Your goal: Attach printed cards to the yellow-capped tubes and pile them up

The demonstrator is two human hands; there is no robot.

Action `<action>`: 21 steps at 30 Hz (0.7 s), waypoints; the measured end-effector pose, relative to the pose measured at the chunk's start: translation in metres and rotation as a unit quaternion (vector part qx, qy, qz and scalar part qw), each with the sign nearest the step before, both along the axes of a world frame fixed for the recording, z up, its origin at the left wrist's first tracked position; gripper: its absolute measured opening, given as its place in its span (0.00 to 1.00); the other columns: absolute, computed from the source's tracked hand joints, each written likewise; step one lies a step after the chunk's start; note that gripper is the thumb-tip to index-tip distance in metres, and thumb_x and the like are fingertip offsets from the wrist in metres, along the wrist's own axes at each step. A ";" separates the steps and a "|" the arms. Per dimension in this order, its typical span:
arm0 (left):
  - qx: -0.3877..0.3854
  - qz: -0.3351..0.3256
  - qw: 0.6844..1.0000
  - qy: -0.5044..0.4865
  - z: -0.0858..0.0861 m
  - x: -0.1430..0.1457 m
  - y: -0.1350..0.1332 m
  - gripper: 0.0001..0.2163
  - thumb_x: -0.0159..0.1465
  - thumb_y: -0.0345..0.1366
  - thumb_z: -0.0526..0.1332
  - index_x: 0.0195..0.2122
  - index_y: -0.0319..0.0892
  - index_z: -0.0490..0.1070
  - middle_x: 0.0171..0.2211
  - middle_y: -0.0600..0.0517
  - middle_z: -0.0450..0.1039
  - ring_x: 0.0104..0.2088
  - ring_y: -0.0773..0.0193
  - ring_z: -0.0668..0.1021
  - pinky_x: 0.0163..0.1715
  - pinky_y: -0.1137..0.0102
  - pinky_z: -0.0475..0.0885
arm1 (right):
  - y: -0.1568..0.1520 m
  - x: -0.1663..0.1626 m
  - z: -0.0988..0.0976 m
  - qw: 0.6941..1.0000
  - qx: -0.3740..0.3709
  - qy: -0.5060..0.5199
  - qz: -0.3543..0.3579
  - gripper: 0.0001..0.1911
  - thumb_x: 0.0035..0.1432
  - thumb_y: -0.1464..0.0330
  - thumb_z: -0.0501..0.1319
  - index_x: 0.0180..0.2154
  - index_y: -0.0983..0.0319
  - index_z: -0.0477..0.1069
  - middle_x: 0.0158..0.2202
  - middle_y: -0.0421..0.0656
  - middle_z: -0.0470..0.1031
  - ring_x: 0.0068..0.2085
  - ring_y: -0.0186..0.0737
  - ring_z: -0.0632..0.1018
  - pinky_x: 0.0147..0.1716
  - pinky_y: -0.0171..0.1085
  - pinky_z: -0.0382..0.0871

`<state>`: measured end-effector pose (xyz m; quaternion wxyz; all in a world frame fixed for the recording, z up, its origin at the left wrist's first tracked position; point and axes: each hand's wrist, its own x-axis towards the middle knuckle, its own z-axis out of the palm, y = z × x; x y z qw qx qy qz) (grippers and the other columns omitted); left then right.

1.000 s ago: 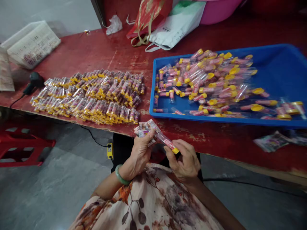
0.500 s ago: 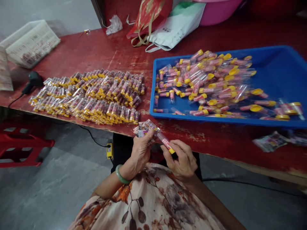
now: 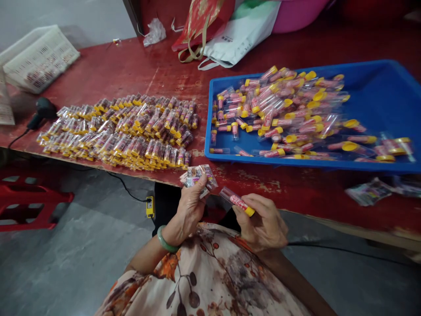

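Fingers (image 3: 245, 206) of the right hand (image 3: 263, 224) are closed on 1 clear tube (image 3: 237, 202), yellow cap end toward the palm, open-looking end angled up and left. Left hand (image 3: 190, 206) fingers pinch a small fan of printed labels (image 3: 197, 175), thumb on top. Hands are apart, tube mouth just beside the labels but not touching them.

Landmark: blue tray (image 3: 378, 96).
- Tube sits below the tray's near-left corner, off the front edge of the red surface (image 3: 138, 70), over the lap.
- Inside the tray: a loose heap of the same yellow-capped tubes (image 3: 289, 114).
- Left of the tray: finished tubes in rows (image 3: 125, 131), lying flat on the surface.
- Further left of the tray: black handheld device (image 3: 42, 109) with cord, white basket (image 3: 39, 57).
- Behind the tray: bags (image 3: 226, 35).
- Below the tray's right end: more labels (image 3: 368, 192) on the surface.

Handling, my read: tube is light, rigid thin plastic, smooth and round, so it will likely roll and slip. Best hold is around the cap end, where it's gripped now, leaving the body free. Labels are thin and floppy; pinch at 1 edge.
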<state>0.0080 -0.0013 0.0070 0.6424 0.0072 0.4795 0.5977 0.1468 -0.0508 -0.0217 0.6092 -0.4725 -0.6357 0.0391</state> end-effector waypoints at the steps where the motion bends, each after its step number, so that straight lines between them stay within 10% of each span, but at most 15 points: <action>1: -0.001 -0.004 1.000 -0.003 -0.001 0.000 -0.001 0.19 0.40 0.33 0.77 0.32 0.37 0.75 0.31 0.51 0.78 0.29 0.64 0.78 0.31 0.69 0.76 | -0.001 0.000 0.000 1.000 0.007 -0.009 0.005 0.16 0.53 0.74 0.67 0.44 0.62 0.71 0.38 0.45 0.76 0.36 0.40 0.78 0.34 0.38 0.76; 15: -0.023 -0.049 0.999 -0.005 0.007 0.002 -0.012 0.18 0.43 0.35 0.77 0.34 0.38 0.75 0.30 0.54 0.76 0.28 0.67 0.76 0.28 0.71 0.77 | -0.005 0.000 0.000 0.980 0.064 -0.187 -0.006 0.22 0.51 0.76 0.70 0.48 0.63 0.69 0.42 0.46 0.75 0.40 0.38 0.79 0.40 0.36 0.77; 21: 0.034 -0.059 0.998 0.002 0.003 0.001 -0.014 0.15 0.46 0.35 0.75 0.33 0.38 0.74 0.32 0.53 0.76 0.28 0.68 0.77 0.29 0.73 0.75 | -0.002 -0.003 0.002 0.996 0.018 -0.088 0.003 0.18 0.54 0.73 0.68 0.46 0.60 0.69 0.39 0.45 0.76 0.37 0.40 0.79 0.35 0.38 0.78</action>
